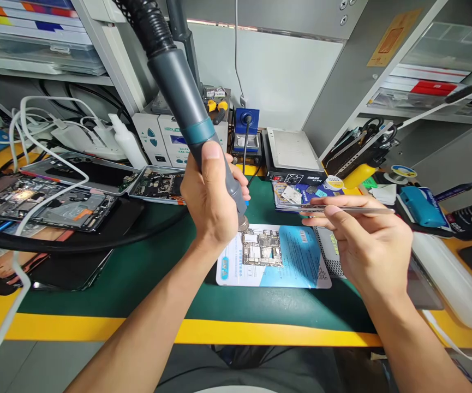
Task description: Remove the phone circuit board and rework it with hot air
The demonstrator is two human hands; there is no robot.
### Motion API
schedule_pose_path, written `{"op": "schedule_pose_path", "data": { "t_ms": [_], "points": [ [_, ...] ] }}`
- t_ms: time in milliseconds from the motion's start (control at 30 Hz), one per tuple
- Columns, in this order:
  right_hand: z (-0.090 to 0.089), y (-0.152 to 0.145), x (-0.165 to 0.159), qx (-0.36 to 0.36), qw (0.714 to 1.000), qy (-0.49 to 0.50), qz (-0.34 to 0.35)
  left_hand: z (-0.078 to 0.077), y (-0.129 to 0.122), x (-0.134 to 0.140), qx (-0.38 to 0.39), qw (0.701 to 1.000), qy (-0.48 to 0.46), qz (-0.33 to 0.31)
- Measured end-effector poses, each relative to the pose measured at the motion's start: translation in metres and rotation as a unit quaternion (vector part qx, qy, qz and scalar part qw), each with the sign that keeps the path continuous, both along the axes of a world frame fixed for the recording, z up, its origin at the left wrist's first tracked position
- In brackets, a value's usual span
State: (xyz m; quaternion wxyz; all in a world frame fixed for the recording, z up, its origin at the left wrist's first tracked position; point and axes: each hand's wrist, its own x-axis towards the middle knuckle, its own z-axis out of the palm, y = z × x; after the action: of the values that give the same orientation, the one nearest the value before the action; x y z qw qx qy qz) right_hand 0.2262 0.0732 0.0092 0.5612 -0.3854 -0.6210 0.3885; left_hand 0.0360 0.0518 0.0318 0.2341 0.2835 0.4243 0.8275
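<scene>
My left hand is wrapped round the dark grey handle of a hot air gun. The metal nozzle points down just above the upper left corner of a bare phone circuit board. That board lies flat on a blue and white printed card on the green mat. In the fingers of my right hand are slim metal tweezers, held level, tips to the left. They hover right of the board, in front of a small card with bits on it.
Opened phones and tablets are piled at left, crossed by a black hose and a white cable. Behind stand a white soldering station and a flat heating plate. A clear roll lies at right.
</scene>
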Motion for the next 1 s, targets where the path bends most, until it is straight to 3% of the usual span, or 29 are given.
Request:
{"op": "schedule_pose_path", "data": {
  "t_ms": [100,333,1000],
  "points": [
    [0.0013,-0.0021,-0.0013,0.006,1.000,-0.017,0.002,-0.0022,-0.0007,-0.0019,0.002,1.000,0.016,-0.018],
    [0.0047,-0.0095,-0.0073,0.091,0.995,-0.046,-0.012,-0.0039,-0.0014,-0.0023,-0.003,1.000,0.015,-0.015],
    [0.0017,-0.0049,-0.0036,0.016,1.000,-0.008,-0.012,-0.0057,0.0001,-0.0033,-0.002,1.000,0.013,-0.023]
  ]
}}
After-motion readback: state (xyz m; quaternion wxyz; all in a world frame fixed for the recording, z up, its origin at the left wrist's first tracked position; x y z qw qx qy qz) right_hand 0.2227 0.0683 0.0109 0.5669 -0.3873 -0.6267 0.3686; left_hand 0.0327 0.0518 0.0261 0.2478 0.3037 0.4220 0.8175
